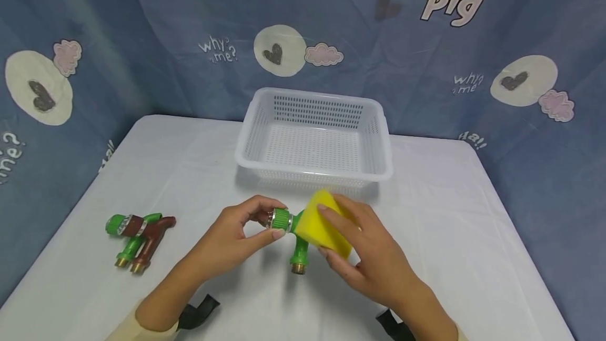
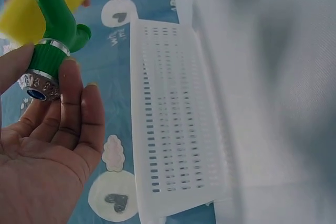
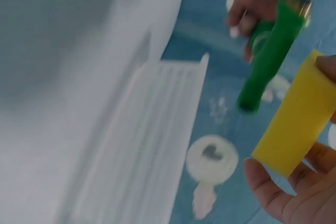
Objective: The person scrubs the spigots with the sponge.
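Observation:
My left hand (image 1: 243, 233) pinches a green faucet (image 1: 300, 251) by its ribbed knob, between thumb and fingers. The faucet's brass threaded end points down toward me in the head view; in the left wrist view the knob (image 2: 48, 59) shows a silver ring and a patterned silver cap. In my right hand (image 1: 374, 249) is a yellow sponge (image 1: 324, 222), gripped by its sides. It overlaps part of the faucet in the head view. From the right wrist, a gap shows between the sponge (image 3: 299, 116) and the faucet (image 3: 273, 61).
A white perforated plastic basket (image 1: 312, 146) stands at the back of the white-covered table (image 1: 189, 157). To the left lie two more faucets, a brown one (image 1: 153, 236) over a green one (image 1: 134, 246). A blue printed curtain (image 1: 189, 14) hangs behind the table.

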Tool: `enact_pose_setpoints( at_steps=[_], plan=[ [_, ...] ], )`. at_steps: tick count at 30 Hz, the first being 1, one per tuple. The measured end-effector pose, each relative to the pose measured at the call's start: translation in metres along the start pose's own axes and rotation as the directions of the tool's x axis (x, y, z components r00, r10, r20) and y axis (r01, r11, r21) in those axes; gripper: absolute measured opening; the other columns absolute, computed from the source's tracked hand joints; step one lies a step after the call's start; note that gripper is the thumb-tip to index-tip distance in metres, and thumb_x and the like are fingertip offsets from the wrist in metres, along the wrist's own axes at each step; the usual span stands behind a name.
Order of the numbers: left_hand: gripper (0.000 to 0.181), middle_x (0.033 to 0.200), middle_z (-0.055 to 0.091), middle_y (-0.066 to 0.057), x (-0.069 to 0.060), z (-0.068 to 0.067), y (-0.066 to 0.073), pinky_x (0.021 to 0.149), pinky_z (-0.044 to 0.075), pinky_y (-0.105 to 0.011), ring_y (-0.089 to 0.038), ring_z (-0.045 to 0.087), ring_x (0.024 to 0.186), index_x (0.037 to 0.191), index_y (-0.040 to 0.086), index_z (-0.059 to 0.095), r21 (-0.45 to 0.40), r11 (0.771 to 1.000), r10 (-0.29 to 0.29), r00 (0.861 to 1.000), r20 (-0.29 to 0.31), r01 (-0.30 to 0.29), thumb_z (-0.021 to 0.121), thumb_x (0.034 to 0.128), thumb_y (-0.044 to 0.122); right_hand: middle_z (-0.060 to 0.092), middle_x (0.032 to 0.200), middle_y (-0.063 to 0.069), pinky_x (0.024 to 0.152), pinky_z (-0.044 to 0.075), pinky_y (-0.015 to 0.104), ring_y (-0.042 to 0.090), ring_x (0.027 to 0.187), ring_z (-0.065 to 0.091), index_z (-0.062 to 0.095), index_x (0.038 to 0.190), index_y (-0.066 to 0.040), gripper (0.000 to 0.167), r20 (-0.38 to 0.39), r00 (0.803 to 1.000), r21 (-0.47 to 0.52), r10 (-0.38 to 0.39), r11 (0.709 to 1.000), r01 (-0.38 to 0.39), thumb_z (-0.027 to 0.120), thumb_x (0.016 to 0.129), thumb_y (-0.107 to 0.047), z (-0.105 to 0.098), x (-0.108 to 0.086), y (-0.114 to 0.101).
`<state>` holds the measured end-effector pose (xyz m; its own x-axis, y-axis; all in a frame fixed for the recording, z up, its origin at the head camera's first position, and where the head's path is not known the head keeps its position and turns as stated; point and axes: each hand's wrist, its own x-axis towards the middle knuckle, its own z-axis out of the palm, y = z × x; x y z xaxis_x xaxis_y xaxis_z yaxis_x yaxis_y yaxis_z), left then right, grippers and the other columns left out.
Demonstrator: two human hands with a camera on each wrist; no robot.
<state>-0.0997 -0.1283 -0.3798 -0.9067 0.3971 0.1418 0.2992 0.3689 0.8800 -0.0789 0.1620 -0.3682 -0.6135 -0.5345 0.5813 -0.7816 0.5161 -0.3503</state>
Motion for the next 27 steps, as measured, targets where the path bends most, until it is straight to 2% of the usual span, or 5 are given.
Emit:
enact_pose_setpoints(
  at_steps=[4, 6, 17, 25, 27],
  plan=[
    [0.038, 0.112, 0.071, 0.014, 0.001, 0.0, 0.001, 0.097, 0.053, -0.049, -0.011, 0.066, 0.099, 0.129, 0.029, 0.065, 0.008, 1.0, -0.008, 1.0, 0.024, 0.008, 0.081, 0.0951, 0.027, 0.05, 0.153, 0.015, 0.097, 0.057, 0.048, 0.031, 0.126, 0.056, 0.056, 0.15, -0.015, 0.049, 0.009, 0.993, 0.033, -0.12, 0.992, 0.12, 0.061, 0.105, -0.034, 0.005, 0.006, -0.012],
    [0.039, 0.111, 0.071, 0.014, 0.001, -0.001, 0.003, 0.098, 0.052, -0.051, -0.011, 0.066, 0.099, 0.13, 0.027, 0.065, 0.003, 1.0, -0.012, 0.999, 0.047, 0.012, 0.081, 0.0948, 0.025, 0.05, 0.153, 0.015, 0.096, 0.057, 0.047, 0.031, 0.125, 0.056, 0.056, 0.15, -0.016, 0.049, 0.027, 0.992, 0.024, -0.12, 0.993, 0.119, 0.063, 0.104, -0.03, 0.006, 0.008, -0.012],
    [0.039, 0.104, 0.072, 0.014, 0.0, -0.002, 0.002, 0.097, 0.053, -0.046, -0.01, 0.068, 0.1, 0.129, 0.026, 0.065, -0.001, 1.0, 0.002, 0.997, 0.077, -0.002, 0.081, 0.0943, 0.031, 0.048, 0.155, 0.012, 0.103, 0.052, 0.046, 0.032, 0.131, 0.051, 0.053, 0.152, -0.014, 0.066, 0.03, 0.996, -0.061, 0.078, 0.995, -0.076, 0.075, 0.09, -0.015, 0.003, 0.003, 0.014],
    [0.043, 0.114, 0.07, 0.015, 0.008, 0.001, 0.002, 0.099, 0.052, -0.046, -0.01, 0.066, 0.101, 0.133, 0.025, 0.064, 0.0, 1.0, 0.031, 0.995, 0.1, -0.031, 0.081, 0.0941, 0.017, 0.05, 0.152, 0.016, 0.105, 0.051, 0.047, 0.033, 0.127, 0.055, 0.052, 0.151, -0.008, 0.052, -0.015, 0.994, 0.024, -0.11, 0.994, 0.11, 0.055, 0.104, -0.029, 0.008, 0.009, -0.007],
    [0.044, 0.116, 0.07, 0.015, 0.01, 0.001, 0.004, 0.099, 0.052, -0.045, -0.01, 0.066, 0.101, 0.133, 0.025, 0.064, 0.005, 0.999, 0.044, 0.994, 0.096, -0.045, 0.081, 0.0939, 0.016, 0.051, 0.151, 0.016, 0.101, 0.053, 0.049, 0.033, 0.126, 0.055, 0.055, 0.149, -0.011, 0.049, -0.011, 0.994, 0.018, -0.104, 0.994, 0.105, 0.058, 0.102, -0.025, 0.009, 0.012, -0.004]
  ],
)
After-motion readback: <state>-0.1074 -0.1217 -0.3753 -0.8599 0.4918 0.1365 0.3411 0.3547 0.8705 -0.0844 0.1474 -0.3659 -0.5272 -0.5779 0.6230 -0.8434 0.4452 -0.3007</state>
